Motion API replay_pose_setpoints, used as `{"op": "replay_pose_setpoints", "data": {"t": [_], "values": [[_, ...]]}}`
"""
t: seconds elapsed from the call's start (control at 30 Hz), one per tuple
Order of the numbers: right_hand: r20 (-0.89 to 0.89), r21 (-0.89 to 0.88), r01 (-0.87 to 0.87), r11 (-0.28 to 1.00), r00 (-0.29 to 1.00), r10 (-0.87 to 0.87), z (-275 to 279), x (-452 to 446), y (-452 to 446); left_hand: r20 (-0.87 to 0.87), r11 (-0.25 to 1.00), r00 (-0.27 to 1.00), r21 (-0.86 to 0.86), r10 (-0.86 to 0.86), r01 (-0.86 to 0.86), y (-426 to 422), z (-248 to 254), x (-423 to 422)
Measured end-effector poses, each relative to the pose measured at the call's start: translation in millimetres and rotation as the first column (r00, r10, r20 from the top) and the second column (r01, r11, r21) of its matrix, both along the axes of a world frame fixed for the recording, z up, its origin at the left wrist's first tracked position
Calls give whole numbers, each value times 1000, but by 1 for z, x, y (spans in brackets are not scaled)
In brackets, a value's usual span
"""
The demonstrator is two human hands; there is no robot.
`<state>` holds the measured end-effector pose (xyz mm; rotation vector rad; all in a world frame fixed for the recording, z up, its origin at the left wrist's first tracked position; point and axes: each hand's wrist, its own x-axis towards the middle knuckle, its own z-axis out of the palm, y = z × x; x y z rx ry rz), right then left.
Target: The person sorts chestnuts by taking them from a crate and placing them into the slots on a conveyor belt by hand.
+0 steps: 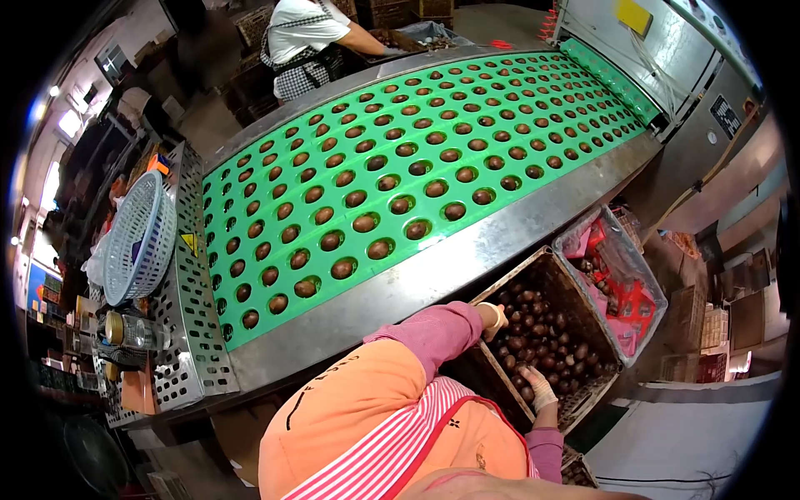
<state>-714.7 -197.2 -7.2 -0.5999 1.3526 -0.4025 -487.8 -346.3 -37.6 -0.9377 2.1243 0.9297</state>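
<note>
An open crate [550, 271] stands below the belt's front edge, holding a pile of small, round, dark-brown items [542, 329], egg- or nut-like; I cannot tell their exact kind. My left hand [493, 319] is at the crate's left side, its fingers largely hidden. Inside the crate's near end, my right hand [537, 385] lies against the pile, fingers stretched out and a pale covering around the palm and wrist. Beyond both hands runs a green belt [350, 287] with rows of cups, most holding a similar brown item [343, 267].
A steel ledge [400, 292] borders the belt. A plastic-lined bin [650, 308] with red bags adjoins the crate. On the left perforated panel [196, 333] are a pale blue basket [137, 242] and a jar [133, 331]. A person [304, 42] works across the belt. A machine [667, 58] stands at its right end.
</note>
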Motion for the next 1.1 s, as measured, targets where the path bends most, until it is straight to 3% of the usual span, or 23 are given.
{"op": "replay_pose_setpoints", "data": {"t": [0.1, 0.2, 0.23, 0.3, 0.33, 0.37, 0.4, 0.47, 0.5, 0.53, 0.6, 0.63, 0.67, 0.8, 0.83, 0.87, 0.93, 0.97, 1.1], "values": [[-172, 24, -24, 999, 985, 28, 2, 14, -8, 77, 994, 991, 17, -108, 108, -1, -18, -10], [-111, 40, -31, 999, 993, 35, -22, 16, -15, 76, 978, 975, 8, -209, 209, 7, 18, -4], [-199, -19, 34, 999, 979, -37, -15, 23, -12, -20, 995, 995, 20, -99, 100, 5, 21, 1], [44, -28, 186, 982, 982, -185, -21, 21, -11, -235, 995, 967, 50, 95, -85, 4, 30, 11], [165, -15, 260, 966, 953, -254, -26, 16, -8, -365, 975, 905, 38, 217, -218, 8, 40, 17], [203, 122, 388, 914, 891, -405, -40, 12, -13, -464, 945, 826, 106, 321, -308, 8, 43, 19], [220, 139, 481, 866, 837, -501, -44, 7, -11, -550, 905, 723, 180, 418, -386, 8, 47, 20], [365, 202, 536, 819, 735, -571, -34, -6, -18, -556, 616, 273, 658, 785, -434, 24, 70, 37], [308, 159, 722, 673, 611, -729, -43, -5, -20, -358, 354, 45, 886, 933, -300, 36, 97, 50], [266, 98, 775, 624, 584, -767, -18, 8, -21, -234, 211, -103, 958, 967, -195, 41, 95, 58], [504, 190, 826, 531, 382, -775, -38, 5, -31, -139, 158, -291, 986, 947, 42, 59, 98, 82], [466, 186, 816, 547, 417, -780, -33, 10, -31, 210, -182, -307, 976, 928, 117, 66, 102, 95], [427, 183, 806, 562, 450, -784, -29, 15, -30, 170, -105, -318, 972, 933, 209, 75, 98, 109], [278, 36, 823, 566, 536, -797, -66, 36, -41, 184, -63, -415, 956, 891, 288, 107, 104, 160], [399, 106, 676, 730, 643, -654, -49, 46, -45, 165, -40, -457, 962, 874, 271, 113, 105, 172], [284, 144, 650, 746, 695, -660, -49, 52, -52, 146, -19, -497, 967, 856, 253, 119, 107, 186], [338, 160, 586, 794, 723, -602, -49, 69, -66, 74, 135, -541, 932, 838, 337, 126, 108, 211], [448, 164, 497, 852, 732, -513, -66, 69, -75, 95, 138, -575, 927, 812, 348, 130, 105, 222], [312, 240, 422, 874, 819, -481, -74, 90, -85, 35, 277, -654, 888, 755, 367, 143, 105, 263]]}}
